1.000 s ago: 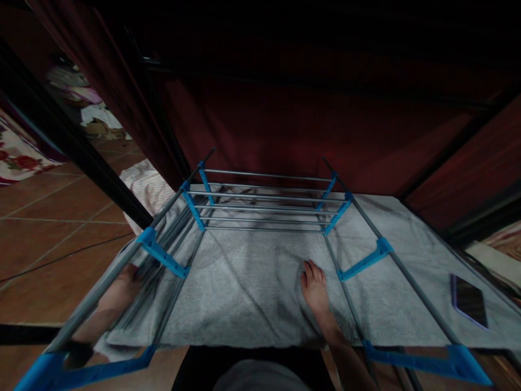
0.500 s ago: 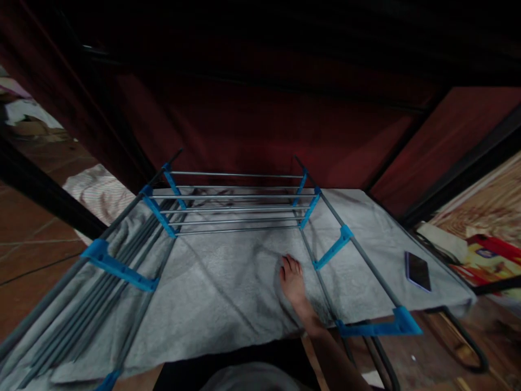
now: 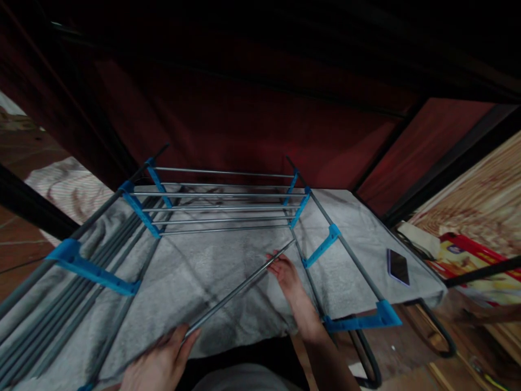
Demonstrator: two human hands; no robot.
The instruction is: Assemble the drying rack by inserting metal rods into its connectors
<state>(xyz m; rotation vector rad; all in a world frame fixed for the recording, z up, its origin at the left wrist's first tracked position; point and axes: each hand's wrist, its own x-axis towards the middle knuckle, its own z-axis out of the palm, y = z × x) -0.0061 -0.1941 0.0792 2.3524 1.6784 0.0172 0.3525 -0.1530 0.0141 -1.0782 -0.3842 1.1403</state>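
A thin grey metal rod (image 3: 238,290) lies slantwise over a grey towel (image 3: 211,271) that is spread across a drying rack (image 3: 93,270) with blue plastic joints. My left hand (image 3: 160,363), at the bottom edge, pinches the rod's near end. My right hand (image 3: 287,273) rests on the towel near the rack's right rail, its fingers curled round the rod's far end. Several fixed rods (image 3: 228,209) span the rack's far part.
A dark phone (image 3: 398,266) lies on the towel's right flap. A striped cloth (image 3: 69,187) is on the tiled floor at left. A dark red wall stands behind the rack. A red and yellow box (image 3: 468,260) and the rack's black leg (image 3: 445,339) are at right.
The view has swung right. My left hand has come in from the rack's left side and now holds a loose rod. My right hand has lifted its fingers onto the rod's far end.
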